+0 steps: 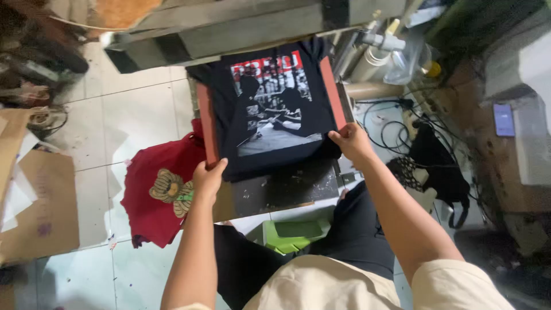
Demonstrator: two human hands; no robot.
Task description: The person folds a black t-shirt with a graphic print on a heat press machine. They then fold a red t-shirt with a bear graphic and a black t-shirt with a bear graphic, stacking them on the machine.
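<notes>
Gripping the near hem of a black shirt [270,103], the two hands are set apart: the left hand [208,178] is clamped on the near-left corner, the right hand [351,140] on the near-right corner. The shirt lies flat over a red platen [208,129], print up. A red shirt [155,195] lies on the floor [132,120] by the left hand.

red tee [154,198], green stool [290,234], phone [504,120]
</notes>
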